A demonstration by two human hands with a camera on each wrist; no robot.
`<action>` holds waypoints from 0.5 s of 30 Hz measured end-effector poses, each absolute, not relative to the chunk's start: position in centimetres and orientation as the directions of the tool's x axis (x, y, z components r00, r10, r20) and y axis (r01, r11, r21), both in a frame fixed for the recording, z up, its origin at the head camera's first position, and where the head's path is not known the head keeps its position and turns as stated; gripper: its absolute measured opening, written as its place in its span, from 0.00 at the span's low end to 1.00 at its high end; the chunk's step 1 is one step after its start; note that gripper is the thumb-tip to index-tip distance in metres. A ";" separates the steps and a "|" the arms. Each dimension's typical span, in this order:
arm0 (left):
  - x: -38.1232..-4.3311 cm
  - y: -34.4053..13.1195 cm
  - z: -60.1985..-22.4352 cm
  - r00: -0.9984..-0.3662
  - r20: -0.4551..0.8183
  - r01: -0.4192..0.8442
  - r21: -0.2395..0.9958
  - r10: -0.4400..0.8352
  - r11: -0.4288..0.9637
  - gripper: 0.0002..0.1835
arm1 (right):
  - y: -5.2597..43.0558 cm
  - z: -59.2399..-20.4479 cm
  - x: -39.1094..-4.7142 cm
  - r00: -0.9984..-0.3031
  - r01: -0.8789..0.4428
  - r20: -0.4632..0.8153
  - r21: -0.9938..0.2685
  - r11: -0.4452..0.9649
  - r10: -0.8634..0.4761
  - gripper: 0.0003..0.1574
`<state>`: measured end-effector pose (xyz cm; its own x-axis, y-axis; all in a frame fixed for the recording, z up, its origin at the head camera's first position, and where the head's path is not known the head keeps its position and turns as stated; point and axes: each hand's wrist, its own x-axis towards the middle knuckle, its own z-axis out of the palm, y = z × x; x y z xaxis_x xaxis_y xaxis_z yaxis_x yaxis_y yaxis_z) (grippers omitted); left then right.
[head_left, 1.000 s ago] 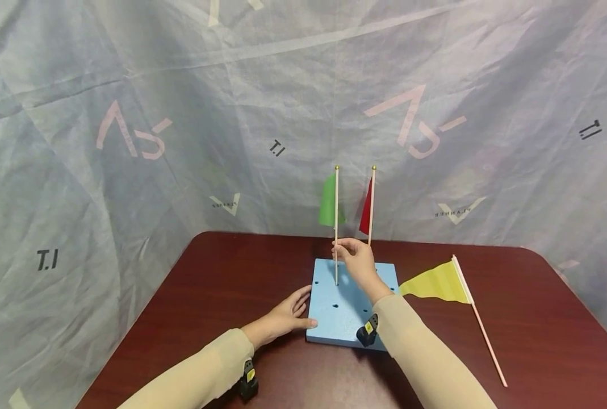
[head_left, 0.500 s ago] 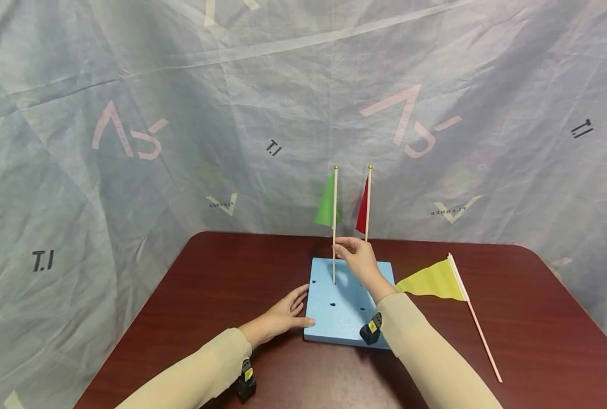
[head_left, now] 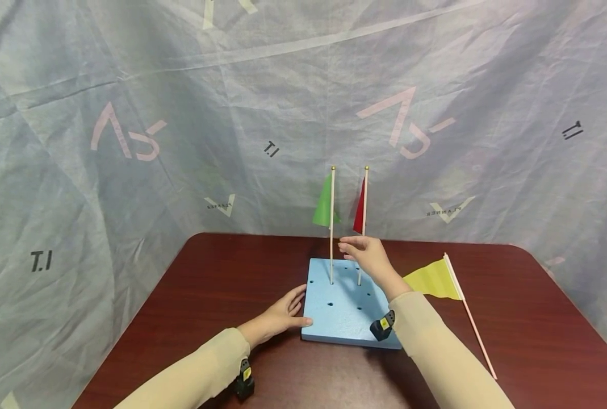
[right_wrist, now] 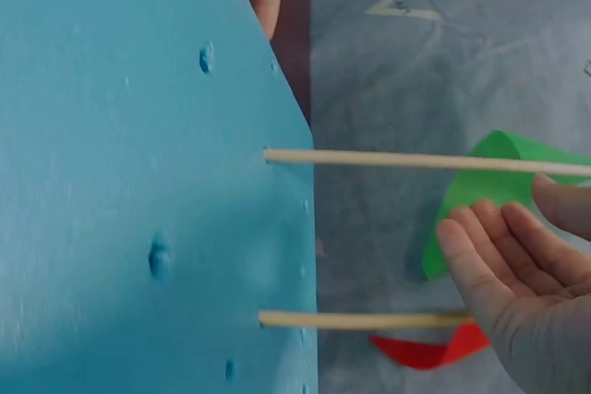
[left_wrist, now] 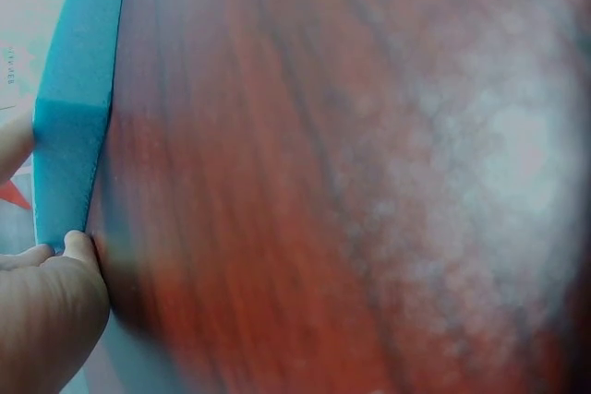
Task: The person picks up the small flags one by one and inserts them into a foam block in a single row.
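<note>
A light blue board (head_left: 341,324) with several holes lies on the table. Upright in two of its holes stand a green flag (head_left: 325,204) and a red flag (head_left: 360,210), each on a thin wooden pole. My left hand (head_left: 277,318) rests at the board's left edge, its thumb on the top near the front corner and its fingers along the side. Just right of the green flag's pole is my right hand (head_left: 367,255), its fingers apart from that pole and nothing held. It hides part of the red flag's pole in the head view.
A yellow flag (head_left: 436,278) lies on the dark red-brown table (head_left: 221,272), right of the board, its pole (head_left: 479,341) slanting toward the front. A grey printed cloth (head_left: 262,102) hangs behind the table.
My right hand has let go of the green flag's pole and moved a little to the right. The green flag stays upright. My left hand keeps its place on the board.
</note>
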<state>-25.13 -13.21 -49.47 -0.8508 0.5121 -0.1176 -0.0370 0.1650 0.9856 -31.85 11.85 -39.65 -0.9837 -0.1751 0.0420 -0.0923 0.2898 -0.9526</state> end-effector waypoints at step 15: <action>-25.2 -13.2 -49.8 -0.850 -0.123 -0.037 0.984 0.512 0.175 0.52 | 17.3 -38.6 -31.3 -0.993 -0.039 0.007 -0.965 0.261 -0.121 0.23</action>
